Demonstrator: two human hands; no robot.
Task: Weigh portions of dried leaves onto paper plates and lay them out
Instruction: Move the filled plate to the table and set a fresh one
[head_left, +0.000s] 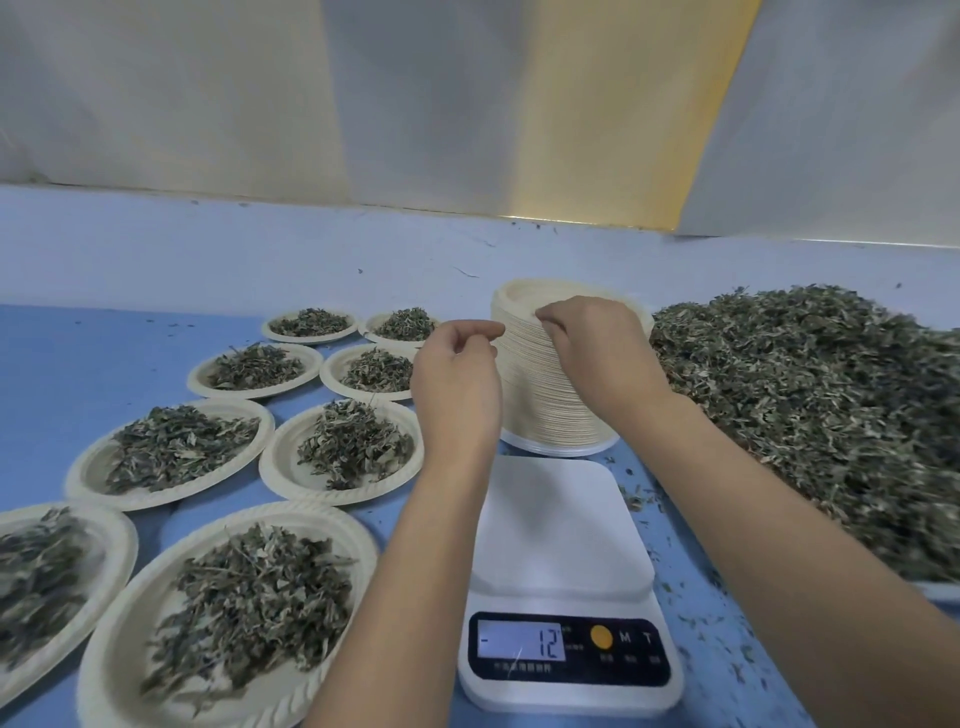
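- Blue counter (156, 332) carries everything here, and I work across it from right to left.
- Dried leaves lie in one big loose heap (810, 395) on my right, just beside the plate stack and well apart from the portions already laid out.
- Eight filled plates (283, 462) show on my left in two rows running away from me, each with its own mound of leaves.
- The stack of paper plates (535, 395) stands upright straight ahead, just behind the scale and between the heap and the filled rows.
- The scale (561, 519) sits directly in front of me with its white platform bare, so the next plate has to come off the stack and travel toward me and down.
- My right grip (592, 343) is the nearer one to the job: it sits on the stack's top, fingers curled narrow over the near-left rim of the top plate (524, 299), which lies flat under it.
- My left grip (457, 384) hangs at the stack's left side near the top, fingers curled in; I cannot tell whether it pinches a rim or holds nothing.
- The display (522, 644) reads minus 12, which I judge will return to zero once an empty plate lands.
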